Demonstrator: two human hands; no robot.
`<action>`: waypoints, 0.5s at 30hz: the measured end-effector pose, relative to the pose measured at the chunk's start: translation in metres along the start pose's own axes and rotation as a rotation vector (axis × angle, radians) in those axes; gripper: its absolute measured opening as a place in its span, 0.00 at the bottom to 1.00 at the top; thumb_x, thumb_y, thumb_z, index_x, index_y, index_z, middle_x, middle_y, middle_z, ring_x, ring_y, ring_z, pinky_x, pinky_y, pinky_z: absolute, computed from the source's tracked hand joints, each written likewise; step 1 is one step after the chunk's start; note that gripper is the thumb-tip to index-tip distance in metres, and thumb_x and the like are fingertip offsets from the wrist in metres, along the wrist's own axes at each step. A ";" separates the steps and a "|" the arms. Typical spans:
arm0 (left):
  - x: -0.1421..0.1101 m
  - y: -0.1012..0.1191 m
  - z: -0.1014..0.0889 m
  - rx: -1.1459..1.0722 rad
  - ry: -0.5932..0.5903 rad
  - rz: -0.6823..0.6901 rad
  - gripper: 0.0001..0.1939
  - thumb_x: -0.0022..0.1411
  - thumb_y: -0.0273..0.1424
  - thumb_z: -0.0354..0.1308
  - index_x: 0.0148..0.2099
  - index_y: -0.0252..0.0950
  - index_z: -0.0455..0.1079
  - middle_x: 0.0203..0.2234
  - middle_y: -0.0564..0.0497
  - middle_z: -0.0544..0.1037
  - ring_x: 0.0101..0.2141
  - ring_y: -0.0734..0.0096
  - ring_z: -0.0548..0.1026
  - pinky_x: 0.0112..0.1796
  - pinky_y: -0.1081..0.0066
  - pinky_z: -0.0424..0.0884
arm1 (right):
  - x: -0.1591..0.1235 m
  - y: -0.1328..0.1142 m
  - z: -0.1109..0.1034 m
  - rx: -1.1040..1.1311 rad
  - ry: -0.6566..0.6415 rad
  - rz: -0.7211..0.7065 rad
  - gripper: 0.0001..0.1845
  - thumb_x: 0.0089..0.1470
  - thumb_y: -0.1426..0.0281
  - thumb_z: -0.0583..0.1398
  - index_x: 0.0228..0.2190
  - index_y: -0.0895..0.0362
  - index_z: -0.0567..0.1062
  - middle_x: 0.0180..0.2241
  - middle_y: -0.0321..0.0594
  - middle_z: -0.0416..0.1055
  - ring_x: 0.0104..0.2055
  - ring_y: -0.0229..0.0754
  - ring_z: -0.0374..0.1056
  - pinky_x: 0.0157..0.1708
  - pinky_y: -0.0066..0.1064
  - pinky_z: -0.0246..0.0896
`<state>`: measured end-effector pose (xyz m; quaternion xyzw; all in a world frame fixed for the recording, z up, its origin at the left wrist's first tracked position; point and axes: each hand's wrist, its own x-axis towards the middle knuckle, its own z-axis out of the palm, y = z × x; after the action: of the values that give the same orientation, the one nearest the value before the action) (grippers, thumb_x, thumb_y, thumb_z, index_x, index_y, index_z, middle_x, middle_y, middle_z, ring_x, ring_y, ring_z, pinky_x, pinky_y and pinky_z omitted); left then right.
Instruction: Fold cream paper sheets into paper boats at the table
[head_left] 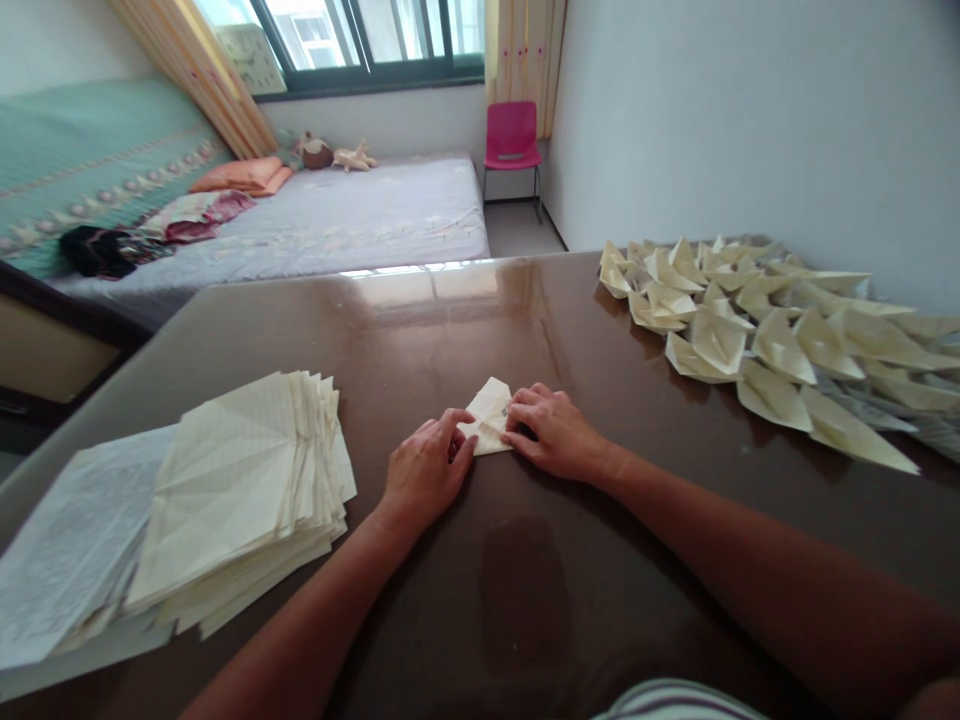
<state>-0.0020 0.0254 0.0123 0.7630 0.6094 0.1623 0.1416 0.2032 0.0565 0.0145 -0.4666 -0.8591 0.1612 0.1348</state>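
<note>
Taking the folded paper (492, 408) near mid-view as the dial's centre, I am working across from the left. Toward half past eight, greyish printed sheets (82, 530) are lying on the desk (420, 345), partly beneath a thick stack of cream sheets (225, 460). That stack's edges are sitting unevenly, so I am judging that a brush from the left forearm (322, 590) could set its top sheets sliding. The left hand (426, 462) is resting at eight o'clock, thumb and forefinger drawn narrow and holding the paper's left edge. Between both hands, the small paper itself is lying on the desk, its peak pointing toward twelve. The right hand (559, 432) is resting near three o'clock, holding the right edge with thumb and curled fingers. How hard either is pressing, I am not managing to tell. The desk is looking glossy, so I am reckoning the paper could slip if one side gets pulled harder; uneven pressure could skew a crease, a sharp tug could tear it. Toward half past two, pointed folded pieces (716, 340) are crowding together; a careless outward sweep of the right forearm (720, 530) could scatter or crush them.
</note>
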 end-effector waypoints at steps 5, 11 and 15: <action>0.001 0.002 0.002 0.062 0.020 0.043 0.10 0.67 0.38 0.47 0.45 0.44 0.67 0.30 0.56 0.75 0.31 0.70 0.72 0.31 0.72 0.62 | 0.001 -0.001 0.003 -0.020 0.016 0.024 0.09 0.57 0.64 0.59 0.29 0.56 0.73 0.40 0.41 0.70 0.45 0.44 0.60 0.42 0.37 0.51; 0.002 0.003 0.002 0.116 0.019 0.070 0.10 0.68 0.37 0.47 0.43 0.44 0.68 0.33 0.56 0.76 0.35 0.69 0.72 0.33 0.71 0.62 | 0.003 0.002 0.004 0.020 0.010 0.032 0.09 0.56 0.64 0.60 0.28 0.56 0.73 0.41 0.40 0.70 0.47 0.44 0.61 0.43 0.37 0.51; 0.002 0.004 0.003 0.134 0.018 0.063 0.09 0.68 0.37 0.47 0.43 0.44 0.68 0.32 0.56 0.76 0.35 0.69 0.72 0.33 0.71 0.62 | 0.003 0.001 0.004 0.023 0.016 0.038 0.09 0.56 0.64 0.61 0.28 0.56 0.73 0.41 0.39 0.70 0.47 0.44 0.61 0.42 0.37 0.51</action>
<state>0.0027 0.0262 0.0116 0.7882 0.5958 0.1324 0.0793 0.2012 0.0593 0.0108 -0.4826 -0.8470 0.1699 0.1439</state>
